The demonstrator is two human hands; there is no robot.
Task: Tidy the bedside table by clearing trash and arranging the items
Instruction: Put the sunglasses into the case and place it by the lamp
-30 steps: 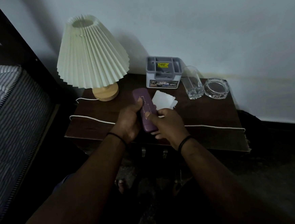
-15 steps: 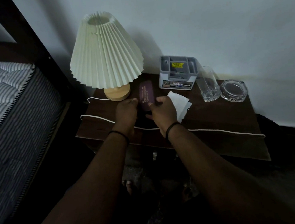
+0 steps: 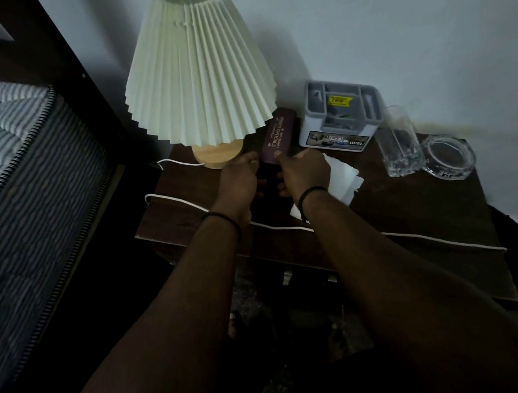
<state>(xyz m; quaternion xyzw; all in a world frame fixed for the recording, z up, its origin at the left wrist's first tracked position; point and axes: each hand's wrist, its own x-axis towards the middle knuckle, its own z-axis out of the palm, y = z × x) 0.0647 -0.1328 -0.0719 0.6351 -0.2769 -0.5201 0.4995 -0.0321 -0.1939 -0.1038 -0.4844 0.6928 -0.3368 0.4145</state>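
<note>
A purple spectacle case (image 3: 278, 137) lies lengthwise on the dark wooden bedside table (image 3: 408, 215), between the lamp base (image 3: 217, 151) and a grey organiser box (image 3: 338, 118). My left hand (image 3: 239, 179) grips the case's near end from the left. My right hand (image 3: 304, 174) holds it from the right, thumb on top. A crumpled white tissue (image 3: 343, 179) lies just right of my right hand, partly hidden by my wrist.
A pleated cream lampshade (image 3: 194, 65) overhangs the table's back left. A drinking glass (image 3: 399, 142) and a glass ashtray (image 3: 448, 158) stand at the back right. A white cord (image 3: 441, 241) runs along the table's front. A striped mattress (image 3: 17, 172) lies to the left.
Both hands have carried the purple case away from me, from the table's front middle to the back beside the lamp base. The view has shifted closer to the table.
</note>
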